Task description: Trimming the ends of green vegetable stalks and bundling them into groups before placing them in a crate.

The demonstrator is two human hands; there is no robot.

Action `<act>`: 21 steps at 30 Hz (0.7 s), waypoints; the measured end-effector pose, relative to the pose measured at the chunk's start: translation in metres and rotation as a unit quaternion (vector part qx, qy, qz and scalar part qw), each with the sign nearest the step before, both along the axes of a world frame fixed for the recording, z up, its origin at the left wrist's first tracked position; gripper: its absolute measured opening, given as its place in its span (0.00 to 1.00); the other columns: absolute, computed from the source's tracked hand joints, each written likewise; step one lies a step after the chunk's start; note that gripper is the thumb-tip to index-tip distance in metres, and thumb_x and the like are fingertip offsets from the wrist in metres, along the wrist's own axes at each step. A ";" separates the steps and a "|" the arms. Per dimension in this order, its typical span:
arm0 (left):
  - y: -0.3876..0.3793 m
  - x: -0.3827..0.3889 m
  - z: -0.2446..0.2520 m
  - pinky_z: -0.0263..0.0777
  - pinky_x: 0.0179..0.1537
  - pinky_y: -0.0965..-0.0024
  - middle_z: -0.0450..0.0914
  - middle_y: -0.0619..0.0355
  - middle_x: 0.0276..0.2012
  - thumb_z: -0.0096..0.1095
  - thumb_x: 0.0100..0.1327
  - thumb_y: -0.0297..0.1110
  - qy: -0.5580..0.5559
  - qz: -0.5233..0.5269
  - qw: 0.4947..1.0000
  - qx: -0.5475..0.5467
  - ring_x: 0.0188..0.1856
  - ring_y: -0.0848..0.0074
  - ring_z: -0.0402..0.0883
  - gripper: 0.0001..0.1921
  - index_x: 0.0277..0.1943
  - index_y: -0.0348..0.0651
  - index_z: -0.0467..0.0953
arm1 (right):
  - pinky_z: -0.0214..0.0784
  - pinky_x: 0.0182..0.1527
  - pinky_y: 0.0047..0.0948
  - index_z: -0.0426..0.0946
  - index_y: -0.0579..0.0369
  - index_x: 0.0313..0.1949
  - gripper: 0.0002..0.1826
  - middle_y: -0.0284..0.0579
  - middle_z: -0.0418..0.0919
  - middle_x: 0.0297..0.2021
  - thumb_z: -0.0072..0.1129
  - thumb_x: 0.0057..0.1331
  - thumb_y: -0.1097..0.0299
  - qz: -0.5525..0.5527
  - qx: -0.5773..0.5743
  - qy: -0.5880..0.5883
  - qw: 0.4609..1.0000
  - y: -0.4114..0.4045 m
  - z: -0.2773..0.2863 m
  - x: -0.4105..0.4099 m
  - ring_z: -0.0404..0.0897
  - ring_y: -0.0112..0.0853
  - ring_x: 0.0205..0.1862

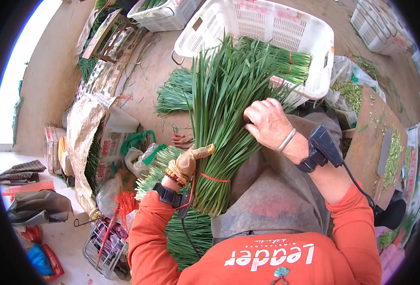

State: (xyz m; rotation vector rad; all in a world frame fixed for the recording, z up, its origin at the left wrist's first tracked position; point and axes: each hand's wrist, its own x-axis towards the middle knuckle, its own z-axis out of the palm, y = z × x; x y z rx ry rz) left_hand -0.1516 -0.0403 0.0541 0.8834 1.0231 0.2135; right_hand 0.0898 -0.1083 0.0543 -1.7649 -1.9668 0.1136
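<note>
A large bundle of long green leaves, likely garlic chives (227, 117), leans upright over my lap with its cut ends toward me. A red tie (213, 177) circles its lower part. My left hand (186, 164), in a tan glove, grips the bundle's left side just above the tie, thumb across the stalks. A loose red strand (192, 190) hangs by that wrist. My bare right hand (271, 124) is at the bundle's right edge, fingers curled against the leaves; whether it pinches any is hidden. Loose stalks (156, 167) with pale ends lie beside my left hand.
Ahead stands a white plastic basket (324, 67) holding tied bundles (291, 64). At right, a knife (385, 149) lies on a wooden board (363, 139) with chopped bits. A wire basket (105, 256) with red ties (126, 203) stands at left. More greens (188, 238) lie beside my lap.
</note>
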 end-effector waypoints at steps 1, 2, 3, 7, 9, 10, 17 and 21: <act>0.000 0.000 0.000 0.72 0.47 0.73 0.81 0.57 0.40 0.56 0.63 0.36 0.005 0.000 1.000 -0.016 0.40 0.76 0.79 0.14 0.45 0.35 0.78 | 0.59 0.49 0.36 0.71 0.50 0.31 0.08 0.40 0.72 0.29 0.59 0.53 0.66 0.015 -0.016 0.004 1.000 -0.002 -0.002 -0.001 0.73 0.37 0.39; 0.000 0.000 0.001 0.71 0.47 0.73 0.81 0.58 0.40 0.56 0.63 0.36 0.009 -0.002 0.999 -0.031 0.40 0.76 0.79 0.14 0.45 0.35 0.78 | 0.59 0.48 0.36 0.71 0.50 0.31 0.08 0.40 0.72 0.29 0.59 0.52 0.67 0.021 -0.016 0.010 1.000 -0.004 -0.003 -0.001 0.73 0.36 0.38; 0.000 0.000 0.001 0.71 0.48 0.73 0.81 0.58 0.40 0.56 0.63 0.36 0.004 -0.001 0.999 -0.033 0.40 0.76 0.79 0.14 0.45 0.35 0.78 | 0.59 0.48 0.37 0.71 0.50 0.31 0.07 0.39 0.72 0.28 0.59 0.52 0.67 0.043 -0.011 0.018 0.999 -0.004 -0.004 -0.002 0.73 0.36 0.38; 0.001 -0.001 -0.004 0.72 0.48 0.72 0.80 0.56 0.42 0.57 0.63 0.39 -0.008 -0.016 1.000 -0.012 0.41 0.75 0.79 0.16 0.47 0.36 0.76 | 0.63 0.41 0.35 0.71 0.50 0.29 0.02 0.39 0.70 0.26 0.51 0.55 0.69 0.089 0.018 0.053 0.994 -0.005 0.004 -0.011 0.73 0.35 0.34; 0.005 -0.002 -0.011 0.72 0.48 0.71 0.80 0.56 0.43 0.56 0.63 0.40 -0.053 -0.024 0.995 -0.078 0.41 0.74 0.79 0.17 0.49 0.36 0.75 | 0.65 0.38 0.34 0.69 0.53 0.27 0.04 0.42 0.68 0.25 0.49 0.57 0.69 0.112 0.040 0.043 0.992 -0.012 0.014 -0.016 0.73 0.37 0.33; 0.005 -0.002 -0.016 0.73 0.49 0.69 0.80 0.55 0.44 0.56 0.63 0.41 -0.044 -0.017 0.996 -0.077 0.42 0.72 0.80 0.19 0.51 0.37 0.73 | 0.66 0.38 0.36 0.68 0.55 0.27 0.04 0.44 0.68 0.25 0.49 0.58 0.69 0.107 0.001 0.126 0.986 -0.020 0.021 -0.020 0.73 0.39 0.32; 0.009 -0.012 -0.030 0.66 0.55 0.74 0.77 0.59 0.48 0.53 0.65 0.43 -0.015 -0.041 0.998 -0.035 0.48 0.78 0.75 0.21 0.54 0.35 0.72 | 0.68 0.39 0.36 0.71 0.58 0.37 0.07 0.48 0.74 0.32 0.49 0.58 0.75 0.337 -0.364 0.360 0.790 -0.100 0.050 0.029 0.75 0.42 0.36; 0.008 -0.002 -0.015 0.71 0.49 0.74 0.79 0.58 0.44 0.57 0.63 0.41 0.025 -0.053 0.998 0.031 0.43 0.78 0.78 0.19 0.50 0.36 0.74 | 0.68 0.42 0.37 0.73 0.58 0.39 0.13 0.49 0.75 0.37 0.50 0.52 0.77 -0.008 -0.023 -0.111 0.994 -0.108 0.041 0.047 0.75 0.43 0.40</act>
